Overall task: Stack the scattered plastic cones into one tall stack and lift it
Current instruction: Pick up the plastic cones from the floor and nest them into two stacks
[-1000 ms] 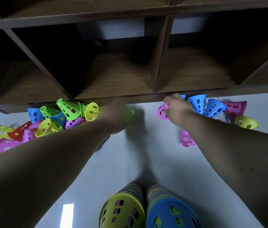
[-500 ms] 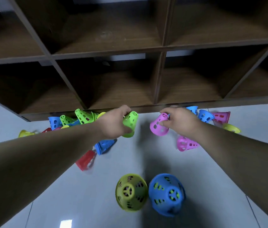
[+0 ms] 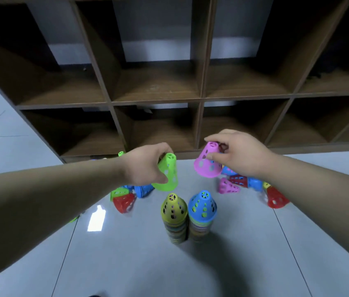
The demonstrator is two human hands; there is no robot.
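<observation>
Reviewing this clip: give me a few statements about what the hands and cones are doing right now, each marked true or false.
1. The left hand holds a green cone. True.
2. The right hand holds a blue cone. False: its grip is on a pink cone.
3. Two stacks stand side by side on the floor, a yellow-topped stack and a blue-topped stack. True.
4. Every cone is in a stack. False: loose ones lie on the floor, such as a red cone.
5. The green cone sits on the yellow-topped stack. False: it is held in the air, apart from it.
</observation>
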